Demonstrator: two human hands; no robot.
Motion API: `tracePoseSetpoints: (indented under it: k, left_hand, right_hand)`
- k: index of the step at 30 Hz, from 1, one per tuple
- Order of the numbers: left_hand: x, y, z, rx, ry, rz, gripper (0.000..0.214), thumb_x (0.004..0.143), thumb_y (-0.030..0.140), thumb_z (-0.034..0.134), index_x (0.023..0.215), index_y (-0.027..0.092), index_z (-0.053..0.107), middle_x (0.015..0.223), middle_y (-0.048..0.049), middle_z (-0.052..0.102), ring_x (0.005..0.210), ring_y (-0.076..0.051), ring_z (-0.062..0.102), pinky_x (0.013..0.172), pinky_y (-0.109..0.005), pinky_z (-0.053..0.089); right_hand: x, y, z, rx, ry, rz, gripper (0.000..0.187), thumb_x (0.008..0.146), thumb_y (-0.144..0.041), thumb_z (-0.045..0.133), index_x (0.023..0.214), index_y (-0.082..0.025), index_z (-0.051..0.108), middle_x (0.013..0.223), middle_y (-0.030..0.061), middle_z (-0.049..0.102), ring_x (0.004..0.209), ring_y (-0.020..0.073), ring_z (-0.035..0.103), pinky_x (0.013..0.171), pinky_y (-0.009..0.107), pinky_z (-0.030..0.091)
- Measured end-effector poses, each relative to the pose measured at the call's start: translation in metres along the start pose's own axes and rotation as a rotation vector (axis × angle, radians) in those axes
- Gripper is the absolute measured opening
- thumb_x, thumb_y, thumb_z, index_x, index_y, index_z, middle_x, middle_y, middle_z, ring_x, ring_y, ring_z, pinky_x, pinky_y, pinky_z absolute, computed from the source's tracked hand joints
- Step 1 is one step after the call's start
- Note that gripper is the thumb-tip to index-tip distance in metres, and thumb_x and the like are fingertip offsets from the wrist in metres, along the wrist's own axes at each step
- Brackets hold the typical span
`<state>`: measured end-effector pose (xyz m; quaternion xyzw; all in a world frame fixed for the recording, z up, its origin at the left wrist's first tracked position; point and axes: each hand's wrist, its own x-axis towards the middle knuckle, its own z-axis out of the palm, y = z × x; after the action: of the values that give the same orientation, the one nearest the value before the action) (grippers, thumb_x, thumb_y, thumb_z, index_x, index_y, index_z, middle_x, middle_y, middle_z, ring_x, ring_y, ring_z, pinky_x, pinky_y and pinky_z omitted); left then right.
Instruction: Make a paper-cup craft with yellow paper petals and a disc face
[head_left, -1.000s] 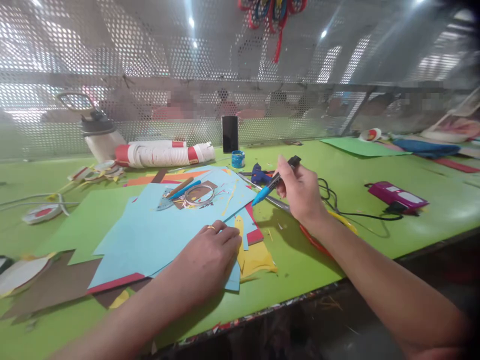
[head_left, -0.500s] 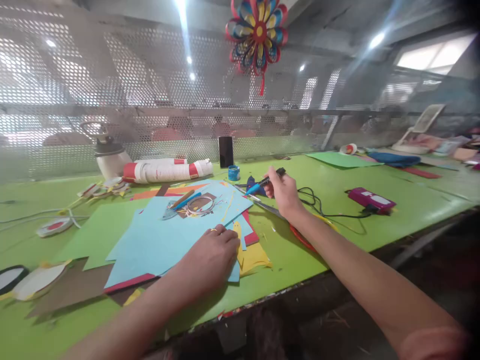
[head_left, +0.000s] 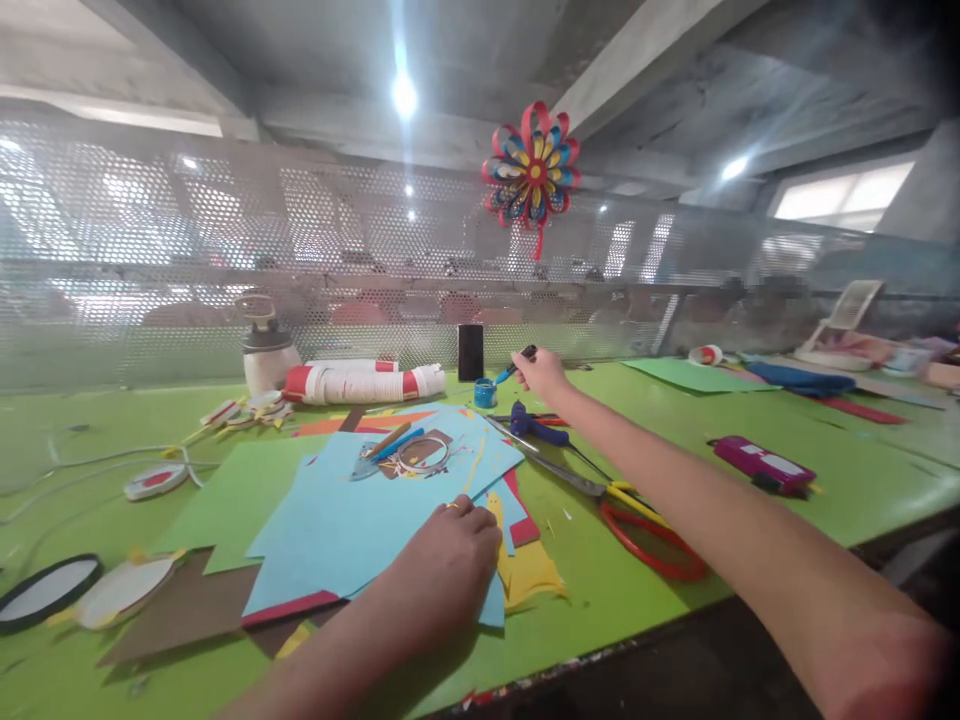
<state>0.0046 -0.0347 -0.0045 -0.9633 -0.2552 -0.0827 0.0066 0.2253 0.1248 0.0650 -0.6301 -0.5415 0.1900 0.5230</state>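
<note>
My right hand point(head_left: 541, 372) grips a paintbrush point(head_left: 508, 372) with a dark handle and a blue lower part, its tip at the mouth of a small blue paint jar point(head_left: 485, 393). My left hand point(head_left: 457, 550) rests on light blue paper sheets point(head_left: 337, 520), its fingers curled down. Their tips are hidden, close against a narrow yellow paper cutout point(head_left: 496, 508). Beneath my right forearm lie large scissors point(head_left: 577, 480) with red and yellow handles. A dark blue glue gun point(head_left: 536, 428) sits just beyond the blades.
White-and-red paper cups point(head_left: 360, 384) lie nested near the mesh screen, beside a jug point(head_left: 270, 360). A dark phone point(head_left: 470, 352) stands upright behind the jar. At right is a purple box point(head_left: 763, 463). A paper flower point(head_left: 535, 172) hangs above.
My right hand has moved away from me with the paintbrush, from above the scissors to the paint jar. My left hand stays on the paper. The view has tilted upward.
</note>
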Motion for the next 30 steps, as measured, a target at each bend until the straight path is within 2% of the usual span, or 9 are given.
tracePoseSetpoints:
  k: [5,9,12,15,17,19,23,26,30]
  left_hand:
    - [-0.001,-0.002,0.0,-0.029,0.02,-0.014,0.012,0.083,0.012,0.045,0.081,0.018,0.055,0.085,-0.0107,0.057,0.079,-0.022,0.05,0.077,-0.038,0.043]
    - [-0.001,-0.002,0.002,-0.013,0.03,-0.03,0.01,0.083,0.013,0.046,0.081,0.018,0.055,0.086,-0.0109,0.057,0.08,-0.022,0.051,0.078,-0.038,0.043]
    - [0.0,-0.003,0.003,-0.016,0.025,-0.036,0.011,0.084,0.014,0.045,0.081,0.018,0.055,0.086,-0.0104,0.057,0.08,-0.022,0.051,0.078,-0.037,0.043]
    - [0.0,-0.004,0.002,-0.029,0.015,-0.022,0.013,0.085,0.014,0.043,0.082,0.017,0.056,0.086,-0.0104,0.058,0.081,-0.022,0.051,0.079,-0.037,0.043]
    - [0.001,-0.004,0.002,-0.035,0.027,-0.012,0.015,0.086,0.014,0.042,0.082,0.017,0.056,0.086,-0.0106,0.058,0.082,-0.022,0.052,0.08,-0.037,0.042]
    - [0.001,-0.004,0.001,-0.039,0.04,0.0,0.018,0.087,0.013,0.04,0.081,0.016,0.057,0.085,-0.0103,0.059,0.081,-0.021,0.052,0.08,-0.036,0.042]
    - [0.001,-0.004,-0.002,-0.041,0.063,0.019,0.024,0.089,0.013,0.036,0.078,0.016,0.058,0.083,-0.0089,0.061,0.08,-0.02,0.053,0.078,-0.033,0.041]
    - [0.001,-0.005,-0.004,-0.061,0.085,0.003,0.027,0.089,0.013,0.036,0.075,0.016,0.058,0.082,-0.0077,0.061,0.079,-0.019,0.053,0.075,-0.031,0.041]
    - [0.002,-0.005,-0.005,-0.115,0.086,-0.057,0.026,0.089,0.016,0.039,0.075,0.016,0.061,0.083,-0.0075,0.061,0.081,-0.018,0.054,0.074,-0.03,0.042]
  right_hand:
    - [0.021,-0.005,0.03,-0.112,-0.041,-0.037,0.032,0.09,-0.031,0.055,0.118,-0.016,0.054,0.118,0.0088,0.057,0.098,0.0208,0.06,0.082,0.041,0.051]
    - [0.027,-0.002,0.044,-0.18,-0.074,-0.075,0.032,0.09,-0.031,0.054,0.118,-0.016,0.054,0.118,0.0088,0.057,0.098,0.0206,0.06,0.082,0.041,0.051]
    - [0.029,0.004,0.04,-0.247,-0.083,-0.082,0.031,0.09,-0.031,0.054,0.117,-0.016,0.054,0.117,0.0086,0.058,0.097,0.0201,0.06,0.081,0.04,0.052]
    - [0.022,0.008,0.025,-0.339,-0.057,-0.095,0.028,0.09,-0.032,0.055,0.11,-0.014,0.057,0.109,0.0073,0.06,0.092,0.0187,0.061,0.079,0.039,0.051]
    - [0.006,0.01,0.013,-0.382,-0.042,-0.139,0.028,0.089,-0.038,0.054,0.099,-0.013,0.061,0.098,0.0067,0.063,0.086,0.0177,0.061,0.076,0.036,0.049]
    - [-0.021,0.01,0.003,-0.399,-0.087,-0.208,0.036,0.089,-0.046,0.047,0.087,-0.014,0.064,0.087,0.0084,0.065,0.081,0.0184,0.059,0.071,0.031,0.046]
    - [-0.087,0.011,-0.008,-0.438,-0.401,-0.29,0.025,0.077,-0.039,0.061,0.067,-0.017,0.066,0.064,0.0027,0.065,0.061,0.0151,0.056,0.056,0.026,0.039]
    - [-0.123,0.014,-0.011,-0.46,-0.59,-0.326,0.02,0.071,-0.036,0.065,0.065,-0.018,0.068,0.06,0.0007,0.064,0.057,0.0137,0.054,0.054,0.024,0.037]
    - [-0.137,0.025,-0.013,-0.5,-0.655,-0.357,0.022,0.075,-0.037,0.061,0.068,-0.018,0.068,0.064,0.0022,0.064,0.06,0.0144,0.054,0.054,0.024,0.037]
